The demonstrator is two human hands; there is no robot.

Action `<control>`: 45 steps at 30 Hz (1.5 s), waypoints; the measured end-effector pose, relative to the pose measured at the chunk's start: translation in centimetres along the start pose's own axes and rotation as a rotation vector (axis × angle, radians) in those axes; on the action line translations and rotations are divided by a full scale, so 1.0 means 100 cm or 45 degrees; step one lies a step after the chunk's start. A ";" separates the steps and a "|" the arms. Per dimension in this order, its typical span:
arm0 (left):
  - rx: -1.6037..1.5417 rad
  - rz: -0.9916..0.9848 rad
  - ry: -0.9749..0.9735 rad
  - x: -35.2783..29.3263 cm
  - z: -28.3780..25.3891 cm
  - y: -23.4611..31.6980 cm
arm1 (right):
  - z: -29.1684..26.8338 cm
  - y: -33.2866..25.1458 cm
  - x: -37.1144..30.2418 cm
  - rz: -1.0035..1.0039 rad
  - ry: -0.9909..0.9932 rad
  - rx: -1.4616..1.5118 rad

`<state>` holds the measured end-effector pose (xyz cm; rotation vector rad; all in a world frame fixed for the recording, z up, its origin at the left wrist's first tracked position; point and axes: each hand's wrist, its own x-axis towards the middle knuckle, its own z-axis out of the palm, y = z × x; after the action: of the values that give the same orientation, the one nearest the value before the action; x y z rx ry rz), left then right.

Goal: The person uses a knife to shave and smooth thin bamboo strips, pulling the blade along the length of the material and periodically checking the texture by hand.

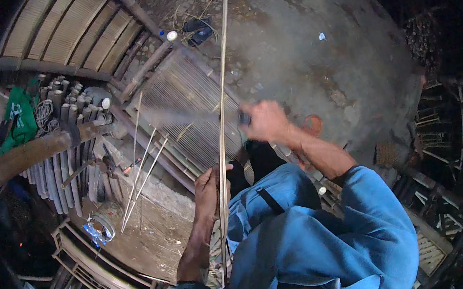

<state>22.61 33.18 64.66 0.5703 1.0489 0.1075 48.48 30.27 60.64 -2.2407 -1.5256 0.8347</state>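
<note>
A long, pale bamboo strip [222, 106] runs from the top of the view down past my lap, its length seeming split in more than one layer. My left hand [208, 190] is closed around it near my knee. In my right hand [267, 121] is the dark handle of a knife [245, 118]. Motion smears its blade, which stretches leftward across the strip; whether blade and strip touch cannot be told. Beneath both lies a slatted bamboo bench [183, 102], with my legs beside its near end.
Bundled bamboo tubes [69, 107] and a green bag [20, 117] are at the left. Thin sticks [144, 175] lean near a hatchet-like tool [104, 167]. A low bamboo rack [104, 273] stands at lower left. Dark sandals [198, 30] lie on the concrete floor [300, 43].
</note>
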 end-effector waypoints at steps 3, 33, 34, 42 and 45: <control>-0.198 -0.120 -0.085 -0.004 -0.002 -0.003 | -0.006 -0.019 -0.014 -0.261 -0.259 -0.286; 0.103 -0.152 0.201 -0.094 0.009 0.003 | 0.015 0.085 0.088 0.202 -0.234 0.447; 0.055 -0.227 0.236 -0.094 0.013 0.008 | 0.019 0.071 0.083 0.252 -0.122 0.544; 0.482 -0.286 0.348 -0.136 0.010 -0.004 | -0.054 0.103 0.107 0.092 -0.028 -0.097; 0.239 -0.107 0.392 -0.162 -0.001 -0.035 | -0.072 0.126 0.154 -0.032 0.214 -0.339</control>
<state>13.68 24.62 75.62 0.6926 1.3903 0.0228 66.29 40.02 54.89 -2.3984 -1.6621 0.4437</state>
